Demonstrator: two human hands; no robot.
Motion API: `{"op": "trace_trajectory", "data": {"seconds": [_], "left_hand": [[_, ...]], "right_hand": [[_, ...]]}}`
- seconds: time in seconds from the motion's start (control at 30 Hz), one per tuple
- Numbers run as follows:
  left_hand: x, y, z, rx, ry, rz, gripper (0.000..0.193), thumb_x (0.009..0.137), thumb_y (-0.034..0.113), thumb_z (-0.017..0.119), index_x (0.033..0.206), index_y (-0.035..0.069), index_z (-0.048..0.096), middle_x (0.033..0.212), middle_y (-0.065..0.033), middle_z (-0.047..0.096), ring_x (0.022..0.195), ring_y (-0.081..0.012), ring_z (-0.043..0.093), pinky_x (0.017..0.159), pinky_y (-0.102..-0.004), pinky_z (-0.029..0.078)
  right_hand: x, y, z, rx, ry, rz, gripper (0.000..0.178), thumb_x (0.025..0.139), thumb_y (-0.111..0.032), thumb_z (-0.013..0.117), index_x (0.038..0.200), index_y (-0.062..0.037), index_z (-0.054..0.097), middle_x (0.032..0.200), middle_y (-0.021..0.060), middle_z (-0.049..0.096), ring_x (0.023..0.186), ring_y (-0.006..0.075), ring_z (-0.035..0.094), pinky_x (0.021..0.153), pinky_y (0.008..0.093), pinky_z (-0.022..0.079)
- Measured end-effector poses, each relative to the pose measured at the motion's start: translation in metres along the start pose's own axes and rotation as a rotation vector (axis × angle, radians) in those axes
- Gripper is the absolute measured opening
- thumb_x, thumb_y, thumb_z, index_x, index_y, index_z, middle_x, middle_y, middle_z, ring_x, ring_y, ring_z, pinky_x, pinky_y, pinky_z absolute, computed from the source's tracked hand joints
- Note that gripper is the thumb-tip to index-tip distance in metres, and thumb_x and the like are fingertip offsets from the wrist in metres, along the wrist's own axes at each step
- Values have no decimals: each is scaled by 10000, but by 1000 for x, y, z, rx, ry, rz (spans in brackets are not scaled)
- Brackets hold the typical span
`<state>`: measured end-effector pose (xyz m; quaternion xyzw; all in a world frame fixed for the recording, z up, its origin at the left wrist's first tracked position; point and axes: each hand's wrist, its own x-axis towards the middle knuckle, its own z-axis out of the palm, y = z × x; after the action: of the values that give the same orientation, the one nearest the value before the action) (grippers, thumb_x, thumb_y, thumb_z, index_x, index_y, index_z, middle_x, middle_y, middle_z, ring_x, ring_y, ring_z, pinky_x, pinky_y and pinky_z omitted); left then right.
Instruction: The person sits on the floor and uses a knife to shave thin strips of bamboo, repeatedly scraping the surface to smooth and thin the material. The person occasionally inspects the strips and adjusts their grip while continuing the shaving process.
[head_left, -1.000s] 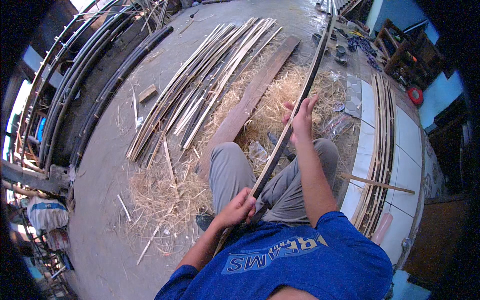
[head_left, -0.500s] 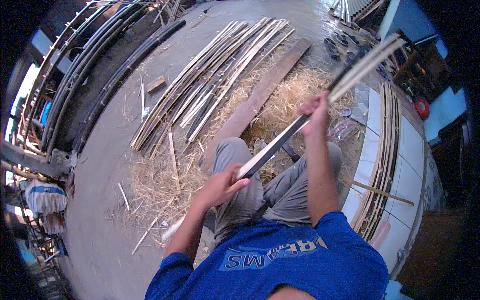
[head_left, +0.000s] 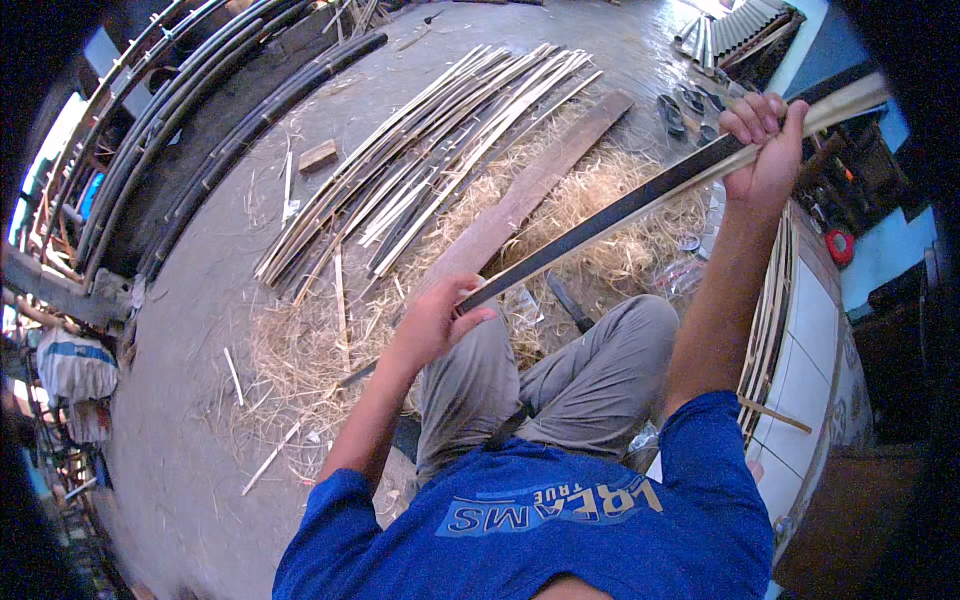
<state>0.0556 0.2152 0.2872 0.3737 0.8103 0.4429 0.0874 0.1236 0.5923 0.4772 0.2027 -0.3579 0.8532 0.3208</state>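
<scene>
Long split bamboo strips (head_left: 610, 210), dark on the skin side and pale on the inner side, slant across in front of me from lower left to upper right. My left hand (head_left: 437, 322) is closed around them above my left knee. Farther up, at the right, my right hand (head_left: 765, 150) grips them with its fingers wrapped round. Beyond that hand a dark and a pale length run on toward the right rim. Below the strips, a dark knife-shaped tool (head_left: 568, 303) lies on pale shavings (head_left: 600, 235) between my knees.
A flat wooden plank (head_left: 540, 190) lies ahead over the shavings. Left of it spreads a row of bamboo strips (head_left: 420, 150), with a small wood block (head_left: 318, 156) beside it. Dark poles (head_left: 250, 110) rest far left. More strips (head_left: 772, 310) lie on white tiles at right; sandals (head_left: 672, 115) sit beyond.
My right hand has moved up and to the right along the strips, and my right arm reaches out farther. My left hand has risen slightly, still holding the lower part.
</scene>
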Motion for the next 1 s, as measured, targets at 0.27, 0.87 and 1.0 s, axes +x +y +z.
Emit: {"op": "trace_trajectory", "data": {"seconds": [0.27, 0.87, 1.0], "left_hand": [[-11, -5, 21, 57, 140, 331, 272, 883, 252, 632, 1001, 14, 575, 856, -171, 619, 755, -302, 643, 637, -359, 504], [0, 0, 32, 189, 203, 81, 286, 918, 280, 566, 1030, 17, 570, 840, -193, 603, 778, -370, 609, 678, -391, 481], [15, -1, 22, 305, 182, 266, 342, 835, 303, 675, 943, -9, 584, 812, -187, 604, 747, -357, 605, 652, -413, 476]], "right_hand": [[2, -6, -20, 167, -61, 100, 427, 981, -460, 385, 774, -89, 428, 631, -32, 331, 532, 91, 329, 514, 243, 313], [4, 1, -34, 297, -124, 44, 506, 938, -548, 419, 708, -98, 419, 559, -47, 334, 431, 78, 298, 431, 229, 292], [14, -35, 11, 209, -289, 37, 531, 918, -576, 429, 658, -115, 393, 550, -38, 336, 423, 82, 309, 419, 224, 291]]}}
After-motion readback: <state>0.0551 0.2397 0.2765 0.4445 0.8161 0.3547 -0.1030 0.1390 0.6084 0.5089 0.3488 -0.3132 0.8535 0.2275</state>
